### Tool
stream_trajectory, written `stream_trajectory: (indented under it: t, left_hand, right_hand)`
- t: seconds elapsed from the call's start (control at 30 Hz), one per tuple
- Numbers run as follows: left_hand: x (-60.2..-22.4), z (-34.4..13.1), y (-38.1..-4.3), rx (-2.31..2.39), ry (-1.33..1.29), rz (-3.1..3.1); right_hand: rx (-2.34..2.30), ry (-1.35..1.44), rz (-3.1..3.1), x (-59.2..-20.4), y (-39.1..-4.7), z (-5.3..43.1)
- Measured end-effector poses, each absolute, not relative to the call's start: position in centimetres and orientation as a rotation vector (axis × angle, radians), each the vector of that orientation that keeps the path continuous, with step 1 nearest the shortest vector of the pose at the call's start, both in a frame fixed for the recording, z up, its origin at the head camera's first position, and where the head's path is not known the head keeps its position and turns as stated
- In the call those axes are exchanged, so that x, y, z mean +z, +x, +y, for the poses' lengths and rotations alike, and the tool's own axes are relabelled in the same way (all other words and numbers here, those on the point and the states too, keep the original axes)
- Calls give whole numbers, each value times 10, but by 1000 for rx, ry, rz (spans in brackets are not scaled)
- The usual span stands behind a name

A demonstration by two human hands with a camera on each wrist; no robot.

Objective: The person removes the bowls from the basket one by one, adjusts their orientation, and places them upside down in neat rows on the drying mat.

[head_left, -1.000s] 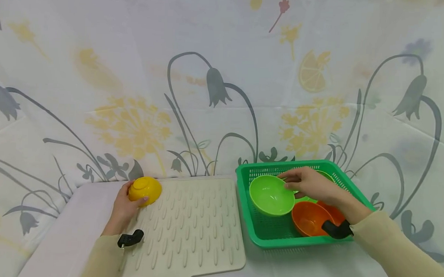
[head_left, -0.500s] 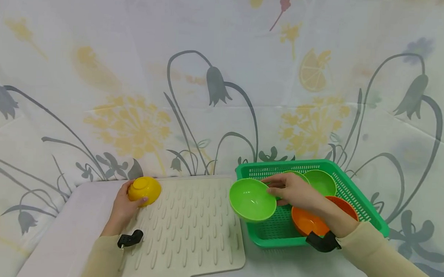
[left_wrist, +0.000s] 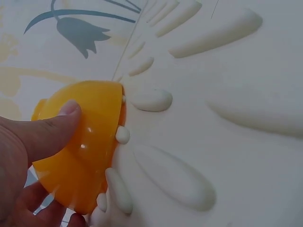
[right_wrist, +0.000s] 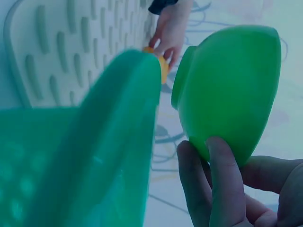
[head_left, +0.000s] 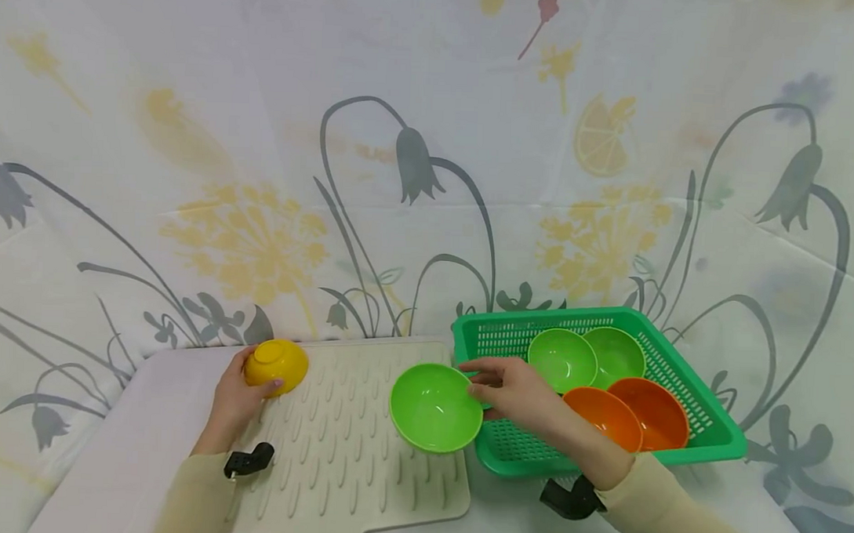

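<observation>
Grip of right hand (head_left: 517, 391): pinching lime-green bowl (head_left: 432, 408) by its right rim, bowl left of that hand, above ribbed drying mat (head_left: 334, 502) | green basket (head_left: 522, 467): right of mat | left hand (head_left: 235, 397): grip around mouth-down yellow bowl (head_left: 285, 365), mat's far-left corner | white-covered surface (head_left: 510, 516) beneath; floral cloth (head_left: 406, 54) behind

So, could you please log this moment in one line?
left hand: holds yellow bowl on mat; right hand: holds green bowl above mat; basket: two green bowls, two orange bowls
</observation>
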State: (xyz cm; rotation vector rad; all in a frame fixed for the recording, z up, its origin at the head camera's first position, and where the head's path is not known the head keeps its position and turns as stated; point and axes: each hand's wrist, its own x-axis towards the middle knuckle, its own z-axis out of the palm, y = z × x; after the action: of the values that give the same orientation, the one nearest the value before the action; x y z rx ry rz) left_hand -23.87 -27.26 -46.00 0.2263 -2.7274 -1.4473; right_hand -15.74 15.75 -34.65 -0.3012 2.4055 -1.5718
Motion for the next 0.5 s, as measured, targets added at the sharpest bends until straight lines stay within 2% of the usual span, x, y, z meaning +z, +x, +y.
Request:
stream_trajectory:
  t: [0.5]
  left_hand:
    - [-460,-277,-236,-1445,202,-2763]
  right_hand:
    - [-1667,-308,2329,-366,-151,127]
